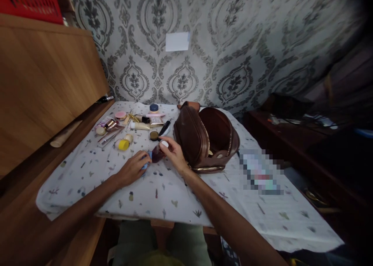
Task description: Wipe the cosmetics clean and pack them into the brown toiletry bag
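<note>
My right hand (174, 152) pinches a small dark reddish-brown bottle (157, 154) near its round white top (164, 144). Beside it, my left hand (134, 168) has its fingers closed around a small light-blue piece (145, 166), possibly a cloth, which touches or nearly touches the bottle; its kind is unclear. Just beyond the bottle lies a round jar with a dark gold lid (154, 135). Right of my hands stands a brown leather bag (190, 133), its zipped main compartment gaping wide.
Cosmetics cover the far left of the patterned cloth (96, 188): a cream tube (140, 126), a yellow-capped item (124, 144), a blue-lidded jar (154, 108), a pink compact (120, 115). A blurred-out flat object (260, 172) lies right of the bag. A wooden cabinet (49, 79) borders the left.
</note>
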{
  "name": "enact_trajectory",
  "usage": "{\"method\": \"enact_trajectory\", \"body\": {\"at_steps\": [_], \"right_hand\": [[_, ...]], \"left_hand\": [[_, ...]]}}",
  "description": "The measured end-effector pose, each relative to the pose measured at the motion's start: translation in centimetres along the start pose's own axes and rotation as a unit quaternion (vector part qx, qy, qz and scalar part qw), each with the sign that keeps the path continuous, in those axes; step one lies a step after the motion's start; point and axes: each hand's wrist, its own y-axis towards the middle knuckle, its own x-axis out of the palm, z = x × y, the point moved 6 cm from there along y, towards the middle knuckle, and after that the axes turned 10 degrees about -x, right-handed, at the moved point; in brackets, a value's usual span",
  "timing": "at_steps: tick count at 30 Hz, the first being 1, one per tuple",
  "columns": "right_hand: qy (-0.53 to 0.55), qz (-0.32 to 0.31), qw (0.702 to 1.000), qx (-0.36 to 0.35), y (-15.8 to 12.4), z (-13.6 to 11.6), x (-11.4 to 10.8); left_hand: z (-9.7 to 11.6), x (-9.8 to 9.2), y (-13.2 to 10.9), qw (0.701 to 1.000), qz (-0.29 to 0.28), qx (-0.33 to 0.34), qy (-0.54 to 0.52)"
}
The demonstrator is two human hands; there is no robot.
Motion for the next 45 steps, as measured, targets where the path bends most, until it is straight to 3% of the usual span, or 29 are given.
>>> {"method": "enact_trajectory", "body": {"at_steps": [4,7,10,14,19,24,29,36,40,45], "right_hand": [[0.003,-0.014,1.000,0.015,0.1,0.1,0.0],[-0.012,0.016,1.000,0.019,0.3,0.2,-0.4],[-0.042,0.034,0.998,0.015,0.2,0.2,-0.6],[-0.061,0.018,0.997,0.035,-0.1,0.6,-0.4],[-0.049,0.017,0.994,0.099,-0.4,1.7,-0.8],[-0.021,0.022,0.992,0.123,-0.2,2.5,-1.0],[0.046,0.062,0.989,0.126,0.1,2.7,-1.3],[0.181,0.077,0.969,0.151,0.2,1.8,-0.7],[0.151,0.018,0.978,0.144,-0.2,1.5,0.3],[0.067,-0.080,0.988,0.109,-1.2,1.6,2.2]], "left_hand": [[0.1,-0.5,0.1,1.000,0.000,-0.019,-0.023],[1.5,-2.3,0.9,0.994,0.078,-0.038,-0.066],[3.5,-3.3,1.7,0.987,0.143,-0.017,-0.072],[4.9,-1.2,2.3,0.992,0.120,0.035,-0.019],[3.9,1.6,1.7,0.992,0.079,0.082,0.050],[3.3,1.1,1.1,0.990,0.080,0.107,0.049],[2.0,-0.7,1.2,0.992,0.111,0.047,-0.039],[0.2,-2.0,1.6,0.966,0.196,-0.056,-0.161],[0.1,-2.2,2.0,0.960,0.213,-0.089,-0.160],[1.5,-2.1,2.1,0.967,0.208,-0.063,-0.129]]}}
